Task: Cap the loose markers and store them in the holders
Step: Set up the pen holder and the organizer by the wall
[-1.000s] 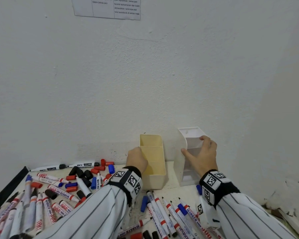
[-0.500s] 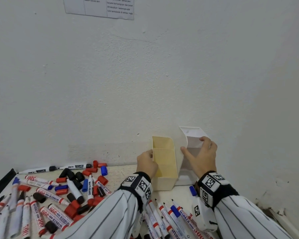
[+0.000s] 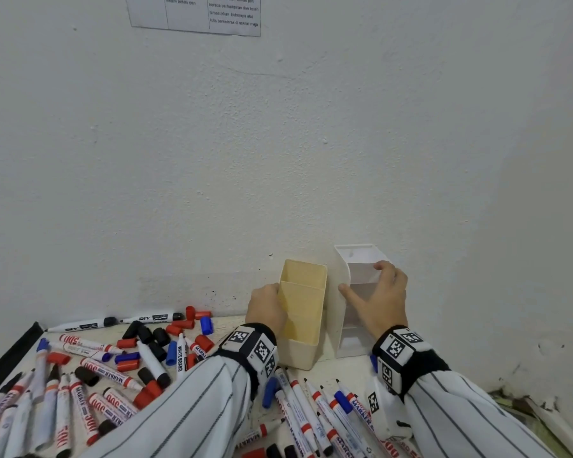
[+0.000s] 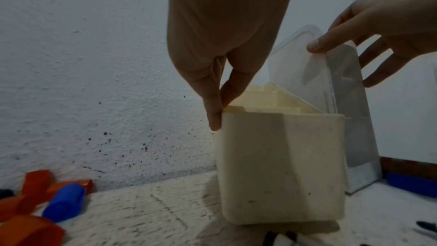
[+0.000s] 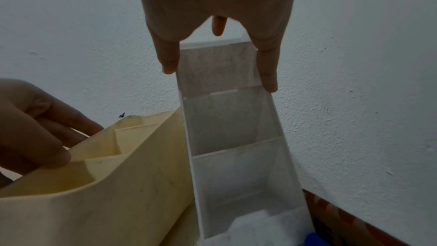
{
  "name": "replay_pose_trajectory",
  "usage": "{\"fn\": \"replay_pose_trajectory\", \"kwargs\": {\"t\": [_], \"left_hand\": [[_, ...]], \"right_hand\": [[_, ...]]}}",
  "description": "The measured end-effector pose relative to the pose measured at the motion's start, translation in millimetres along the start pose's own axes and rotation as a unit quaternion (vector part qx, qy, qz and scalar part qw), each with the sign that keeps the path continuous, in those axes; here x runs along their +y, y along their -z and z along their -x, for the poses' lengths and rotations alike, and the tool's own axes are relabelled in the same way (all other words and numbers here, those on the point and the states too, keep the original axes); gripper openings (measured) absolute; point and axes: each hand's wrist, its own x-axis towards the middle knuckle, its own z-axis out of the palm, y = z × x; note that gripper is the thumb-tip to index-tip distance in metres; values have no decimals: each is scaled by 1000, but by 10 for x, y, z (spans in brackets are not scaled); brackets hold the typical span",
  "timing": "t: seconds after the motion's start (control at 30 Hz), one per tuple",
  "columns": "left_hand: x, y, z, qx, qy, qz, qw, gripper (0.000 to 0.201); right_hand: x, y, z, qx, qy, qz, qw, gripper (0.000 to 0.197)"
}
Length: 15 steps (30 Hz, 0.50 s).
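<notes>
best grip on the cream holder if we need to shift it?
Probably pinch the top rim of the tall cream plastic holder from its left side, thumb outside, fingers inside, as the left hand does now. The mouth is open there, and the white tiered plastic holder crowds its right side.

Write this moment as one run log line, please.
left hand: holds yellow holder | right hand: holds white holder | holders: empty, side by side | markers: loose

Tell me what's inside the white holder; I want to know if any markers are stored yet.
The white holder shows only bare stepped compartments with dividers, no markers. The right hand grips its upper sides, its fingers covering part of the top compartment's edges; the compartment floors are not all in view.
</notes>
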Motion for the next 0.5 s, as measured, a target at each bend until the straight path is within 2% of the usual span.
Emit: {"fn": "replay_pose_trajectory", "kwargs": {"t": [0.23, 0.5], "left_hand": [[101, -88, 65, -16, -5, 53, 998, 40], [146, -214, 144, -3, -7, 118, 993, 37]], "right_hand": [[2, 58, -19, 13, -5, 14, 1000, 66], [79, 39, -17, 22, -30, 12, 999, 67]]}}
